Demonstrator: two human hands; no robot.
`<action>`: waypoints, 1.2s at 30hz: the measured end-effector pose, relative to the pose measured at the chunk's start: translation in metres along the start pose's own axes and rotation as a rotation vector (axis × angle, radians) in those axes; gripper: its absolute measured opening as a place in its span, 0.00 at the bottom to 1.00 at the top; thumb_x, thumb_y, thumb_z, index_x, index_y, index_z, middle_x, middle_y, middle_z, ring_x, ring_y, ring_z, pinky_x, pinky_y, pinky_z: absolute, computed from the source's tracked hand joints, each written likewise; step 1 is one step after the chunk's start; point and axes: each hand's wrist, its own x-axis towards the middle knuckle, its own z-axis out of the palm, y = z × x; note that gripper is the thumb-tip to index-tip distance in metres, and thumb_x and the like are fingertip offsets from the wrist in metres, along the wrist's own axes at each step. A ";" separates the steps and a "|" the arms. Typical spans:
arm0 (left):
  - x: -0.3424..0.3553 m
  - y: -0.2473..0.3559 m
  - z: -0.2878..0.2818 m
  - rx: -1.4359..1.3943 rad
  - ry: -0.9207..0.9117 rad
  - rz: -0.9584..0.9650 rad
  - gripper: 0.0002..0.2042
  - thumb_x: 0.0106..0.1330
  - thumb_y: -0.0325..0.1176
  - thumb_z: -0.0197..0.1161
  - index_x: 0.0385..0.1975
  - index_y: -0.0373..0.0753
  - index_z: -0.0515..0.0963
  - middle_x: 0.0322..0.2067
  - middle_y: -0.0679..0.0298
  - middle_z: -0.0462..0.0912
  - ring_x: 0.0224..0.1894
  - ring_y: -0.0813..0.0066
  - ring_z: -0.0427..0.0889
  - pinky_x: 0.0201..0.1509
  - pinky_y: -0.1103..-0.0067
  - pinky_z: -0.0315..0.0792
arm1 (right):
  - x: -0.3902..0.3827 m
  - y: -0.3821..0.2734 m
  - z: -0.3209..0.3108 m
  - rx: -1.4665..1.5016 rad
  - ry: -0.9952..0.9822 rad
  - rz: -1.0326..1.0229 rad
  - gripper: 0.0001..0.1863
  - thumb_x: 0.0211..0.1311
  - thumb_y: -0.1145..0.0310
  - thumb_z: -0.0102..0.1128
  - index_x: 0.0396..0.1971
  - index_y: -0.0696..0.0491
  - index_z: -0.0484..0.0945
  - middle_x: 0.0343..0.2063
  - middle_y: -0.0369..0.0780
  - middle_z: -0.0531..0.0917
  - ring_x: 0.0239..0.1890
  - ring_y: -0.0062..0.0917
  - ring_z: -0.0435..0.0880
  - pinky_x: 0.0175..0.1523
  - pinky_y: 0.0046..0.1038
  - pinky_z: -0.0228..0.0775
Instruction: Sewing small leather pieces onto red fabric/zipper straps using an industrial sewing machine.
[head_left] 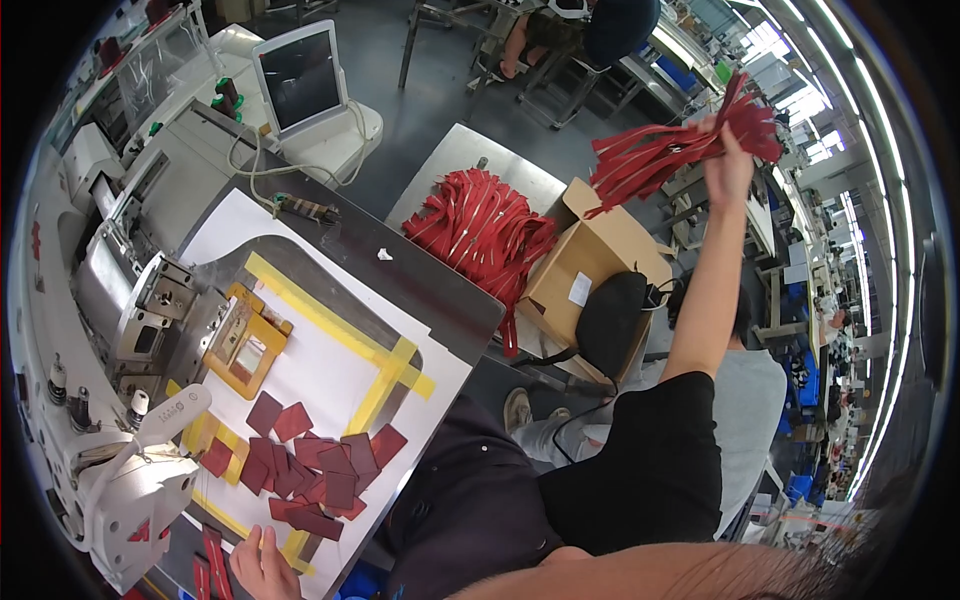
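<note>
My right hand (728, 165) is raised on an outstretched arm at the upper right, its fingers wrapped round a bundle of red zippers (650, 158) that fan out on both sides of the fist. A large heap of similar red zippers (475, 222) lies on a pale table to the right of the machine bed. My left hand (262, 568) rests low at the machine's front edge, fingers apart with nothing visible in them. Close beside it lie a few red zippers (214, 560). Many dark red rectangular patches (315, 465) are scattered on the white sheet just beyond that hand.
A sewing machine with a yellow clamp frame (248, 345) stands at left, with a screen (298, 78) behind it. Yellow tape (340, 325) marks the white sheet. An open cardboard box (560, 265) and black bag (612, 322) are at right, near a seated person in grey (752, 420).
</note>
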 end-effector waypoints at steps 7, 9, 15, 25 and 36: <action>0.013 0.008 0.001 -0.195 0.064 0.084 0.18 0.52 0.18 0.59 0.45 0.35 0.77 0.42 0.51 0.78 0.39 0.55 0.76 0.45 0.65 0.68 | -0.002 -0.099 0.128 -0.185 -0.700 0.041 0.11 0.66 0.68 0.52 0.39 0.61 0.74 0.31 0.39 0.78 0.36 0.24 0.77 0.47 0.28 0.71; 0.028 0.017 0.008 -0.241 0.058 0.090 0.17 0.54 0.21 0.59 0.46 0.38 0.78 0.45 0.55 0.78 0.45 0.60 0.78 0.49 0.67 0.68 | -0.018 -0.108 0.162 -0.499 -0.559 0.209 0.15 0.62 0.67 0.55 0.41 0.64 0.76 0.30 0.41 0.81 0.36 0.27 0.81 0.46 0.28 0.71; 0.044 0.041 -0.002 -0.242 0.173 0.105 0.14 0.50 0.23 0.62 0.39 0.40 0.81 0.40 0.61 0.80 0.39 0.67 0.80 0.46 0.71 0.70 | -0.096 -0.048 0.361 -0.387 -1.870 0.011 0.14 0.64 0.68 0.51 0.46 0.58 0.69 0.36 0.48 0.79 0.38 0.33 0.76 0.45 0.31 0.69; 0.051 0.050 0.009 -0.425 0.422 -0.052 0.15 0.41 0.27 0.72 0.32 0.39 0.79 0.28 0.64 0.77 0.30 0.65 0.75 0.35 0.73 0.68 | -0.275 0.038 0.442 -0.221 -1.997 0.036 0.15 0.52 0.72 0.58 0.40 0.59 0.70 0.31 0.53 0.79 0.40 0.45 0.80 0.44 0.40 0.70; 0.069 0.032 0.036 -0.402 0.145 -0.181 0.21 0.53 0.35 0.67 0.49 0.43 0.75 0.43 0.61 0.75 0.45 0.64 0.73 0.49 0.71 0.65 | -0.235 0.057 0.397 -0.189 -1.543 -0.028 0.20 0.52 0.70 0.63 0.47 0.56 0.73 0.43 0.43 0.77 0.50 0.36 0.74 0.56 0.33 0.65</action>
